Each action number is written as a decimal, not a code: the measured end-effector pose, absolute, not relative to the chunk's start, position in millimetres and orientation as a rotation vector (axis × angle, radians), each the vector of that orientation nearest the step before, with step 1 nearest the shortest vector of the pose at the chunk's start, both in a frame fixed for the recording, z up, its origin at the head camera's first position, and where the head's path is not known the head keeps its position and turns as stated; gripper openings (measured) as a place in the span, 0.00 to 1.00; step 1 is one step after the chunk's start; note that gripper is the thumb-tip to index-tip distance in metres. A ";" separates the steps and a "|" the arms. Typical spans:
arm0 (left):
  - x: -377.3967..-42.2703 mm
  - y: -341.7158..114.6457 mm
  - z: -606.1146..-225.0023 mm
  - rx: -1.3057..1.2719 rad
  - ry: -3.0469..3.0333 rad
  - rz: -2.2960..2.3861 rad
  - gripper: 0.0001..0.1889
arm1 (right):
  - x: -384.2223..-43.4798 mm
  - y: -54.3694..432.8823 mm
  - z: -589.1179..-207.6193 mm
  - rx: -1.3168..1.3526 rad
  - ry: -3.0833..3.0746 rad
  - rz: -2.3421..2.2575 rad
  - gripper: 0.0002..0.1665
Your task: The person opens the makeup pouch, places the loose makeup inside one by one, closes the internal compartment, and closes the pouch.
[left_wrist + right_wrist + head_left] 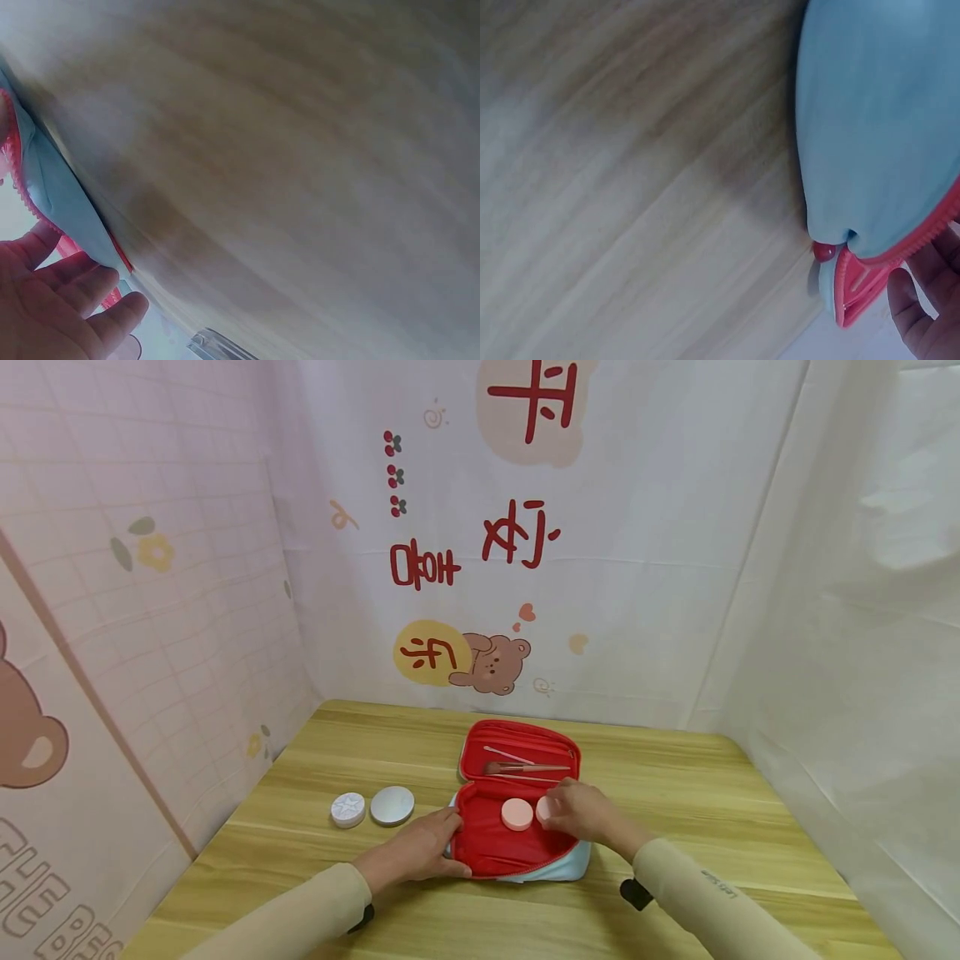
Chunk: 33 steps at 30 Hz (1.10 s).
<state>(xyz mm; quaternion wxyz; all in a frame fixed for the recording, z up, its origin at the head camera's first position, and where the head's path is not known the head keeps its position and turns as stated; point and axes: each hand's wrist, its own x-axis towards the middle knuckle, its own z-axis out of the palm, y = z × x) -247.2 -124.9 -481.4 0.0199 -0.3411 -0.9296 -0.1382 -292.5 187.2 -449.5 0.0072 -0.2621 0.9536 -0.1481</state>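
A light blue cosmetic bag with a red lining (pixel 483 846) lies unzipped, its lid tipped back. My left hand (pixel 423 847) grips the bag's left rim; in the left wrist view its fingers (pixel 82 289) lie along the blue outer side. My right hand (pixel 585 814) reaches into the bag from the right and holds a pink round case (pixel 545 811), partly covered by the fingers. Beside it, a second pink round case (pixel 517 814) rests on the lining. In the right wrist view the bag's blue side (pixel 877 127) hides whatever the fingertips touch.
In the lid sit a makeup brush (pixel 528 768) and a thin white stick (pixel 508 754). Left of the bag, a white round box with a star pattern (pixel 348 810) and a silvery round case (pixel 392 806) lie on the wooden table (pixel 645 760). Printed cloth (pixel 630 568) hangs behind.
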 end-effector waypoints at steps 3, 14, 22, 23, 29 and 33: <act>-247.6 -124.2 -481.4 -1.057 -2.889 -0.426 0.29 | -292.1 186.6 -454.0 -0.865 2.999 -0.398 0.23; -248.1 -122.4 -480.7 -1.043 -2.907 -0.430 0.29 | -288.1 184.5 -461.9 -0.899 3.051 -0.268 0.30; -247.7 -121.7 -480.4 -1.049 -2.903 -0.432 0.28 | -285.2 188.6 -460.7 -0.901 3.063 -0.353 0.31; -247.7 -121.9 -480.4 -1.052 -2.900 -0.432 0.28 | -284.5 189.9 -459.9 -0.903 3.063 -0.370 0.31; -247.4 -124.4 -478.7 -1.079 -2.883 -0.438 0.28 | -280.2 201.0 -456.5 -0.940 3.073 -0.413 0.30; -247.1 -125.8 -476.2 -1.071 -2.906 -0.446 0.28 | -277.2 208.6 -455.7 -0.957 3.083 -0.424 0.29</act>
